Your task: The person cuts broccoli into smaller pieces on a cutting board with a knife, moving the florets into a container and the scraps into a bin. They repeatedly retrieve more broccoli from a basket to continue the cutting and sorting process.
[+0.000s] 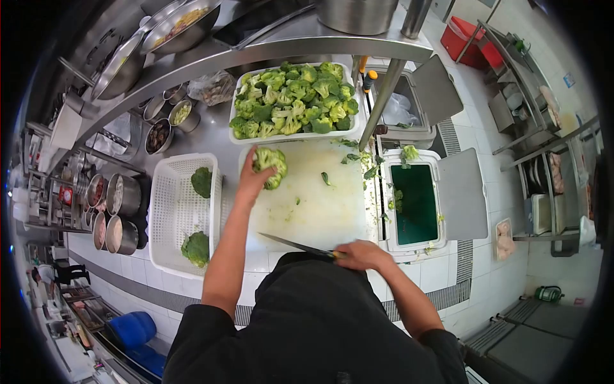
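My left hand (254, 174) reaches over the far left corner of the white cutting board (313, 205) and grips a bunch of cut broccoli florets (271, 165). My right hand (361, 254) rests near my body at the board's front edge, closed on the handle of a kitchen knife (295, 244) whose blade points left. Beyond the board stands a white tray (295, 136) heaped with broccoli florets (294, 99). Left of the board a white perforated basket (173, 211) holds two whole broccoli heads (202, 182), the second broccoli head (196, 248) lying nearer me.
A green-lined bin (416, 203) with an open lid sits right of the board, with broccoli scraps (358, 160) around it. A steel post (384, 96) and shelf rise over the counter. Metal pots (118, 195) and condiment containers (171, 118) line the left side.
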`<act>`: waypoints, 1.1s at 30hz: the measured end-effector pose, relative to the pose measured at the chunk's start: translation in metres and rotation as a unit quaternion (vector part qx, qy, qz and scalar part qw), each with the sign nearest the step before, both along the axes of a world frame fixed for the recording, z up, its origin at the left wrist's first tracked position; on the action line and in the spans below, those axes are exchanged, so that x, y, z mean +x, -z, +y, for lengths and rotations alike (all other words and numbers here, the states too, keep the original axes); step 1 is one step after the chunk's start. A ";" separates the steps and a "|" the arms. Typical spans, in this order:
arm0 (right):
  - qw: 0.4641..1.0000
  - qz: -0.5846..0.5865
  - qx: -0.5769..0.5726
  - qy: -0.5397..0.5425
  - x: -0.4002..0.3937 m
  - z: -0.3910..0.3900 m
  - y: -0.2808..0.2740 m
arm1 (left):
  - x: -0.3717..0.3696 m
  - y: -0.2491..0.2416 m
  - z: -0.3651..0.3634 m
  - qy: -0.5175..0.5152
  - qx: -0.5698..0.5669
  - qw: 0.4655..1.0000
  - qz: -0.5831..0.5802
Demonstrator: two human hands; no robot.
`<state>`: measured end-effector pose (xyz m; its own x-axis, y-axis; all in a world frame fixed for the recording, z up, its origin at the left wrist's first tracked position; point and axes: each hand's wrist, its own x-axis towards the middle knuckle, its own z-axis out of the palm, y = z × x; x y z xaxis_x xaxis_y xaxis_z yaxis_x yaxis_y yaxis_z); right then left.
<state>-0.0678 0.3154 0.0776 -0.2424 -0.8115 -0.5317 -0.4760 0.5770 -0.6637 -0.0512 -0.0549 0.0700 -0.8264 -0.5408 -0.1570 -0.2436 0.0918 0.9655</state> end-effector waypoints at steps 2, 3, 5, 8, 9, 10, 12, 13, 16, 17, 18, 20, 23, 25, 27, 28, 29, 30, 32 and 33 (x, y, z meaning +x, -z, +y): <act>0.998 -0.019 -0.053 -0.019 0.006 -0.048 0.010 | -0.002 -0.030 -0.002 -0.014 0.067 0.997 0.036; 0.999 0.017 -0.046 -0.013 0.013 -0.070 0.026 | -0.002 -0.038 -0.010 -0.011 0.003 0.999 0.045; 0.999 0.021 -0.040 0.014 0.014 -0.091 0.032 | -0.001 -0.059 -0.011 -0.006 -0.056 0.997 0.056; 0.970 0.037 -0.032 0.236 0.004 -0.081 0.055 | 0.012 -0.080 -0.002 0.043 -0.041 0.997 0.051; 0.950 0.028 -0.030 0.310 -0.007 -0.058 0.066 | 0.019 -0.073 -0.001 0.047 -0.037 0.997 0.051; 0.933 0.068 -0.039 0.352 -0.013 -0.029 0.068 | 0.028 -0.060 0.001 0.072 -0.029 0.996 0.035; 0.906 0.151 -0.006 0.395 -0.014 0.029 0.057 | 0.042 -0.033 0.013 0.101 -0.004 0.995 0.005; 0.897 0.194 0.035 0.395 -0.012 0.050 0.038 | 0.046 -0.014 0.019 0.105 -0.001 0.994 0.008; 0.872 0.180 0.023 0.454 -0.001 0.079 0.004 | 0.045 0.016 0.044 0.080 0.020 0.997 0.001; 0.871 0.181 0.027 0.456 0.001 0.083 0.012 | 0.041 0.020 0.050 0.083 0.023 0.996 0.001; 0.875 0.121 0.009 0.468 0.001 0.089 0.029 | 0.034 0.021 0.054 0.096 -0.028 0.995 -0.008; 0.863 0.060 -0.004 0.502 0.003 0.093 0.061 | 0.020 0.019 0.061 0.111 -0.080 0.990 -0.033; 0.816 0.131 -0.005 0.563 0.007 0.086 0.055 | 0.012 0.046 0.062 0.118 -0.234 0.965 0.014; 0.825 0.112 -0.023 0.554 0.010 0.074 0.034 | 0.019 0.050 0.066 0.100 -0.241 0.965 0.013; 0.876 0.094 -0.038 0.472 0.011 0.057 0.011 | 0.028 0.054 0.069 0.080 -0.196 0.977 0.012; 0.895 0.106 -0.030 0.433 0.012 0.048 0.004 | 0.032 0.057 0.069 0.080 -0.168 0.983 0.010; 0.897 0.105 -0.029 0.429 0.015 0.039 -0.002 | 0.035 0.061 0.069 0.076 -0.167 0.983 0.008; 0.909 0.122 -0.031 0.396 0.018 0.030 -0.007 | 0.037 0.059 0.071 0.071 -0.161 0.984 0.005; 0.925 0.158 -0.027 0.344 0.021 0.022 -0.003 | 0.039 0.055 0.074 0.061 -0.152 0.986 0.001; 0.927 0.159 -0.025 0.338 0.020 0.024 0.002 | 0.037 0.054 0.074 0.059 -0.163 0.985 0.003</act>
